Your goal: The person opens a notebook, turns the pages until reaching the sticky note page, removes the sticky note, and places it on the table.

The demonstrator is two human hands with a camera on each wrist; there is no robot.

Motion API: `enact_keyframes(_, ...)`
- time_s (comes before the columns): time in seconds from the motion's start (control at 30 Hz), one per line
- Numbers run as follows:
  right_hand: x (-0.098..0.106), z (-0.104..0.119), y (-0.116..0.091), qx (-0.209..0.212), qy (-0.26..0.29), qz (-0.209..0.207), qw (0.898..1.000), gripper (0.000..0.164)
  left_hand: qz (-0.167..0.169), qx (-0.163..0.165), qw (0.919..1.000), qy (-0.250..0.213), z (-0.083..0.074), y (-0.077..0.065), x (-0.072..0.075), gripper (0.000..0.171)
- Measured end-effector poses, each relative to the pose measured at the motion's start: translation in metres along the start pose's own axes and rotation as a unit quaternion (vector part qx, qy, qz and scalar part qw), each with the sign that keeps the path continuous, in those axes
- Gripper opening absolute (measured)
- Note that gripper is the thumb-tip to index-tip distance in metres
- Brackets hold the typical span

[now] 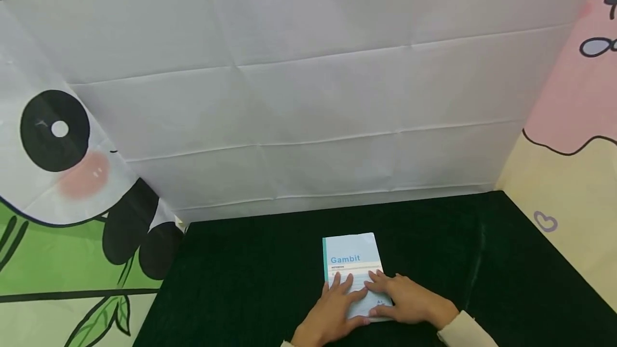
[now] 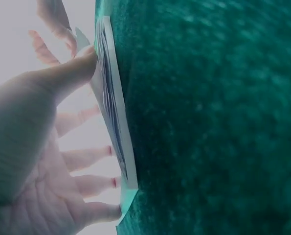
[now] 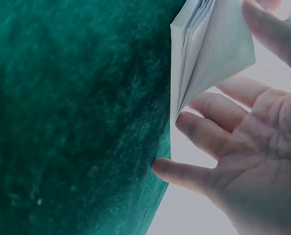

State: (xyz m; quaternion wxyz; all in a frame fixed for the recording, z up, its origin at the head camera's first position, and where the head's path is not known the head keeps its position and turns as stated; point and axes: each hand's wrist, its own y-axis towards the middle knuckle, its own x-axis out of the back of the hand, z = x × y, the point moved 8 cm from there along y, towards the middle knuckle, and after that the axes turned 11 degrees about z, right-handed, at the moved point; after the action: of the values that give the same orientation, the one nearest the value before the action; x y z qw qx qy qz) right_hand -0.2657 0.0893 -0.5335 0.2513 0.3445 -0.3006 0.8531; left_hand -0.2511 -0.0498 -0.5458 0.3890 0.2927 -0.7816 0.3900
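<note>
A pale blue notebook (image 1: 354, 248) with a green spine strip and the word "Gambit" lies face up on the dark green cloth. My left hand (image 1: 330, 307) rests across its lower left part, fingers spread. In the left wrist view the thumb (image 2: 79, 71) touches the notebook's bottom edge (image 2: 117, 103). From the right, my right hand (image 1: 409, 298) touches the lower right part. Seen from the right wrist, the cover (image 3: 223, 51) stands slightly off the pages at a corner, with the thumb (image 3: 270, 32) against it and the other fingers along the side.
Dark green cloth (image 1: 250, 272) covers the table. A creased white sheet (image 1: 313, 95) hangs behind it. Printed cartoon panels stand at the left (image 1: 48, 250) and right (image 1: 569, 186).
</note>
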Motion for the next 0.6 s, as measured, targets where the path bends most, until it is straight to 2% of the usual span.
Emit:
enact_keyframes(0.13,0.004,0.005,-0.010,-0.005,-0.007,-0.014,1.000,0.062,0.000,-0.020,0.9997,0.013,-0.007,0.000,0.000,0.059)
enact_keyframes(0.23,0.005,0.012,-0.011,0.003,-0.005,-0.021,1.000,0.062,-0.006,-0.028,0.9995,0.018,-0.007,-0.006,0.001,0.059)
enact_keyframes(0.4,0.002,0.022,-0.002,0.016,0.009,-0.006,1.000,0.065,-0.001,-0.019,0.9997,0.016,0.001,-0.019,-0.001,0.057)
enact_keyframes(0.6,0.005,0.018,-0.006,-0.002,0.053,0.019,0.998,0.053,0.023,-0.032,0.9992,-0.007,-0.001,-0.018,-0.006,0.054)
